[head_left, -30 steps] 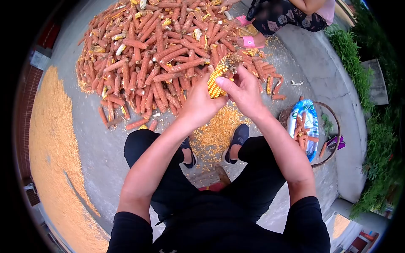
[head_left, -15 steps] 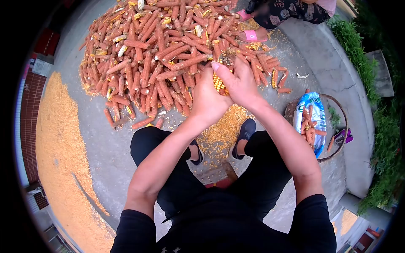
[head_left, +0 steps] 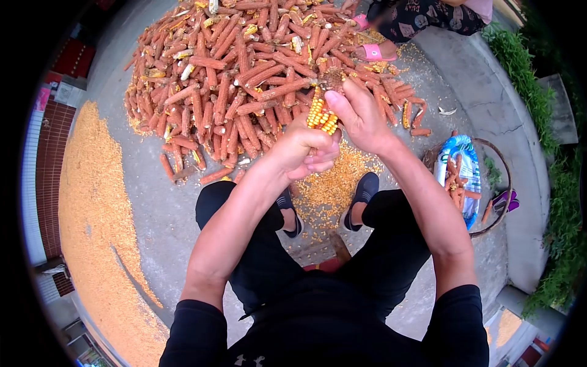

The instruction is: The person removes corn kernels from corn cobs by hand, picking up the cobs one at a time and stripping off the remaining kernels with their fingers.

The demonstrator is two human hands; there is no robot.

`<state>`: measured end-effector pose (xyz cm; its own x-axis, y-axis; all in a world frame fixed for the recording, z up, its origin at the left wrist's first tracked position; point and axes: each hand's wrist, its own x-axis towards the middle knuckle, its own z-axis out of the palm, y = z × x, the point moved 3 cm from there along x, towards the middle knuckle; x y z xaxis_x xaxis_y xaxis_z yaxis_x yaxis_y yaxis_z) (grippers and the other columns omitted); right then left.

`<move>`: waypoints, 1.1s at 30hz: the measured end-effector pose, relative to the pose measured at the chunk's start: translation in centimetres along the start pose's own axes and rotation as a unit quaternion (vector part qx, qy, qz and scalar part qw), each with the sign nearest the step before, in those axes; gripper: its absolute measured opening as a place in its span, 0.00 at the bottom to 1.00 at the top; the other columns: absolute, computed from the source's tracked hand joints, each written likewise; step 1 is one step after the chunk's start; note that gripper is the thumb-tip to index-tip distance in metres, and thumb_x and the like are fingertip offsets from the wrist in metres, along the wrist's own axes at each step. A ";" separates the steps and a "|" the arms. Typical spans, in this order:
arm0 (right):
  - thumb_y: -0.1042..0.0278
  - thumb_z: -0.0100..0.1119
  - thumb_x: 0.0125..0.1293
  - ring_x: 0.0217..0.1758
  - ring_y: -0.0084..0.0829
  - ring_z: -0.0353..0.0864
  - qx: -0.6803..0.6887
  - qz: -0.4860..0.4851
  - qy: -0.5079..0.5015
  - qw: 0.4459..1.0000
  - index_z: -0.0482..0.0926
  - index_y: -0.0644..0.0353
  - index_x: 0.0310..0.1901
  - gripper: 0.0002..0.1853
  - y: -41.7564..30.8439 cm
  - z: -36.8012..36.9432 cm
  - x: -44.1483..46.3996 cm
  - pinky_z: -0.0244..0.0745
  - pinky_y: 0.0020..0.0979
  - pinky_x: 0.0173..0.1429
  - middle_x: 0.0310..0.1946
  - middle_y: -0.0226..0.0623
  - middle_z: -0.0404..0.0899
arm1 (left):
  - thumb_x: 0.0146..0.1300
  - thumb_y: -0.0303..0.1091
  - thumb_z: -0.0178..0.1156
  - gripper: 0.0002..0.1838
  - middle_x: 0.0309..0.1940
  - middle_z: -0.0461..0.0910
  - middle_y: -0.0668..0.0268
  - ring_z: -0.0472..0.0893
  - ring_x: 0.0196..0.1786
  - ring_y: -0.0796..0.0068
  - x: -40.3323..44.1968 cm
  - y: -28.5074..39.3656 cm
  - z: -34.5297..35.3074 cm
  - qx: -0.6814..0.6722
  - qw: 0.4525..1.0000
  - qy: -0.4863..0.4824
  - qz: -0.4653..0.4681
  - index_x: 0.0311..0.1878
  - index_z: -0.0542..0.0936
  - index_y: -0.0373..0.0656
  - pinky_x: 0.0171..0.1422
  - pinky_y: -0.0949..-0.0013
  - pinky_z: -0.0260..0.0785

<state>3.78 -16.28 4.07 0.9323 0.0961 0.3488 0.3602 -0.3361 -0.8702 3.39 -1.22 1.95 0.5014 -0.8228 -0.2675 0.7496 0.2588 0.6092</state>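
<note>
Between my two hands is a yellow corn cob (head_left: 318, 114) with part of its kernels gone. My left hand (head_left: 304, 148) wraps round its lower part, fingers curled. My right hand (head_left: 363, 116) grips the upper end, thumb pressed near the kernels. Behind the hands lies a large heap of reddish cobs (head_left: 238, 79), some with yellow kernels still on them. Loose kernels (head_left: 330, 189) cover the ground under my hands, between my shoes.
A handled basket with a blue and white liner (head_left: 469, 177) holds bare cobs at the right. Spread grain (head_left: 98, 226) lies along the left. Another person in patterned trousers (head_left: 422, 17) sits at the top right, pink sandals (head_left: 374, 52) beside the heap.
My hands have shifted on the cob; the left has dropped slightly and turned, and more yellow kernels show between them. The whole view has drifted, with the scene moving a little to the right.
</note>
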 end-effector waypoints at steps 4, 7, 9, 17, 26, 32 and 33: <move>0.57 0.51 0.79 0.35 0.34 0.79 -0.006 0.000 0.023 1.000 0.71 0.65 0.38 0.17 1.9 0.3 -0.1 0.73 0.40 0.41 0.27 0.45 0.74 | 0.58 0.23 0.60 0.10 0.19 0.64 0.70 0.60 0.15 0.84 0.7 -0.4 -1.0 -0.015 0.999 -0.041 -0.003 0.42 0.72 0.40 0.17 0.77 0.49; 0.61 0.49 0.80 0.31 0.30 0.79 -0.022 -0.037 0.060 0.997 0.70 0.64 0.37 0.15 1.7 0.0 -0.4 0.73 0.36 0.37 0.26 0.40 0.72 | 0.63 0.26 0.59 0.10 0.20 0.64 0.69 0.61 0.16 0.84 0.6 0.1 -1.2 -0.075 0.992 -0.097 -0.040 0.45 0.71 0.38 0.18 0.78 0.50; 0.63 0.48 0.80 0.28 0.25 0.77 0.043 -0.020 0.068 0.997 0.70 0.63 0.37 0.13 0.7 0.1 -0.7 0.72 0.32 0.33 0.26 0.36 0.72 | 0.63 0.27 0.60 0.11 0.21 0.65 0.68 0.62 0.16 0.84 0.6 0.4 -0.7 -0.086 0.989 -0.120 -0.027 0.46 0.71 0.38 0.18 0.78 0.51; 0.62 0.51 0.79 0.24 0.16 0.71 0.204 0.101 0.081 0.970 0.74 0.61 0.39 0.12 0.2 -0.5 -0.8 0.66 0.23 0.28 0.25 0.25 0.72 | 0.64 0.30 0.61 0.21 0.30 0.71 0.61 0.66 0.19 0.81 0.1 0.8 -0.1 -0.087 0.982 -0.165 -0.004 0.59 0.69 0.37 0.19 0.78 0.53; 0.61 0.50 0.79 0.22 0.17 0.65 0.174 0.123 0.113 0.971 0.72 0.59 0.31 0.16 2.0 -0.9 -0.2 0.61 0.25 0.26 0.21 0.25 0.67 | 0.61 0.26 0.62 0.20 0.21 0.66 0.68 0.63 0.17 0.83 0.3 0.5 -0.2 0.027 0.997 -0.073 0.009 0.55 0.70 0.36 0.19 0.76 0.52; 0.67 0.44 0.78 0.18 0.15 0.61 0.113 0.082 0.118 0.983 0.66 0.56 0.30 0.14 2.1 -0.6 -0.4 0.55 0.23 0.22 0.20 0.23 0.65 | 0.62 0.30 0.64 0.19 0.22 0.66 0.69 0.62 0.17 0.83 -0.2 0.5 0.3 -0.047 0.993 -0.107 -0.029 0.53 0.70 0.39 0.18 0.77 0.53; 0.68 0.44 0.78 0.19 0.15 0.61 0.109 0.071 0.119 0.984 0.66 0.56 0.30 0.14 2.1 -0.5 -0.6 0.55 0.23 0.22 0.20 0.23 0.65 | 0.62 0.31 0.64 0.19 0.22 0.66 0.69 0.62 0.17 0.83 -0.2 0.5 0.4 -0.068 0.990 -0.122 -0.026 0.53 0.69 0.40 0.18 0.77 0.53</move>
<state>3.97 -17.49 2.26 0.9488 -0.1692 0.2669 0.2492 -0.1185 -0.9612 3.46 -1.10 2.61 0.3531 -0.9305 -0.0969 0.8315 0.2647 0.4884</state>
